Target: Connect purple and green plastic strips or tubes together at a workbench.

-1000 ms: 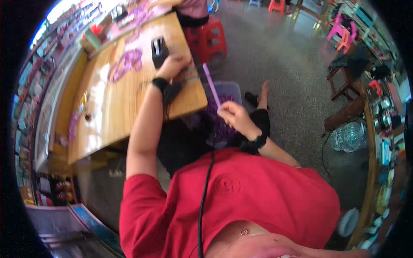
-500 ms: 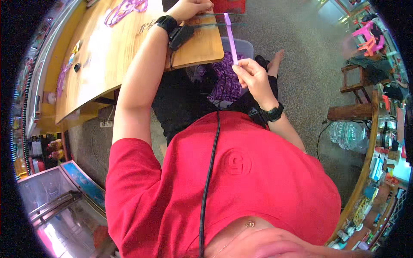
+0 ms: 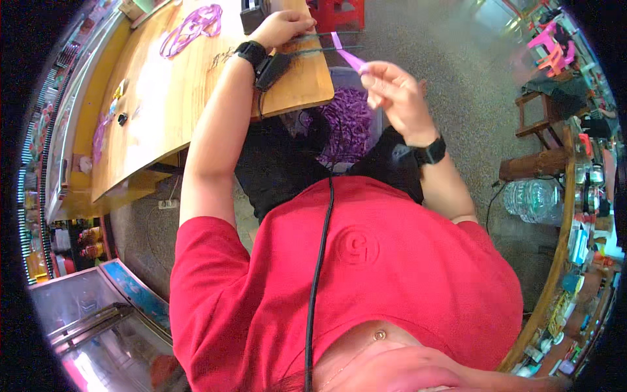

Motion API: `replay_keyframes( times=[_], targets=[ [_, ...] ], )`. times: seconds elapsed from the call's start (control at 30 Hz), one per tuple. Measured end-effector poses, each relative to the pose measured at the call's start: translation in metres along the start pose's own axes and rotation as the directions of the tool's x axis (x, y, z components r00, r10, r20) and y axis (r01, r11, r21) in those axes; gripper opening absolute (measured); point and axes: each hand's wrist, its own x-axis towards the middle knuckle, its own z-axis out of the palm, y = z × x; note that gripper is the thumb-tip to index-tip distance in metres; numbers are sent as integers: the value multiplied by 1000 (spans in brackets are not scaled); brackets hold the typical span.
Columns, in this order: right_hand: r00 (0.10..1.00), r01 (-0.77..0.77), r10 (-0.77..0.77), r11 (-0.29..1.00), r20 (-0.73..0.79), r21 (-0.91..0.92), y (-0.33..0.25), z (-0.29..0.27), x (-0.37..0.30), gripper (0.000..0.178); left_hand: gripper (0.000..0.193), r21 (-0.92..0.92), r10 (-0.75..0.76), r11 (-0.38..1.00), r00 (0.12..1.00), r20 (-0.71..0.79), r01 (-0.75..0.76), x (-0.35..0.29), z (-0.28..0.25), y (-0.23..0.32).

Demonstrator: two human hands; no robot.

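My right hand (image 3: 397, 95) pinches the free end of a flat purple ribbon (image 3: 351, 59). From there the ribbon slants up to two thin dark rods (image 3: 351, 48) that jut out past the table's right edge, and it passes over them. My left hand (image 3: 286, 29) rests at the far right part of the wooden table (image 3: 163, 98), fingers closed near the rods' base. What they hold, if anything, is hidden. Below the table corner stands a translucent tub (image 3: 377, 121) with a heap of purple ribbon pieces (image 3: 346, 124).
A loose purple ribbon bundle (image 3: 191, 29) lies on the table's far part. A black device (image 3: 273, 70) with a cable sits by my left wrist. Beyond the table is a red plastic stool (image 3: 339, 14). Along the right are a wooden stool (image 3: 534, 117) and a large clear bottle (image 3: 528, 201).
My right hand has moved up and slightly right, and the ribbon has swung from hanging nearly straight to a bent slant. My left hand stays near the rods' base.
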Motion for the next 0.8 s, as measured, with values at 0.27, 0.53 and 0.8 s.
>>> replay_keyframes(
  times=[0.27, 0.53, 0.8],
  targets=[
    [976, 193, -181, 977, 124, -94, -18, -29, 122, 25, 28, -23, 69, 997, 998, -3, -69, -2, 3, -5],
    [973, 116, -191, 891, -130, -439, -1, -21, 200, 18, 25, -47, 19, 999, 998, -53, -21, -25, -4, 37],
    [989, 34, -92, 899, -112, -437, 24, -36, 208, 20, 26, -84, 56, 995, 998, -26, -58, -20, 1, 26]
  ],
)
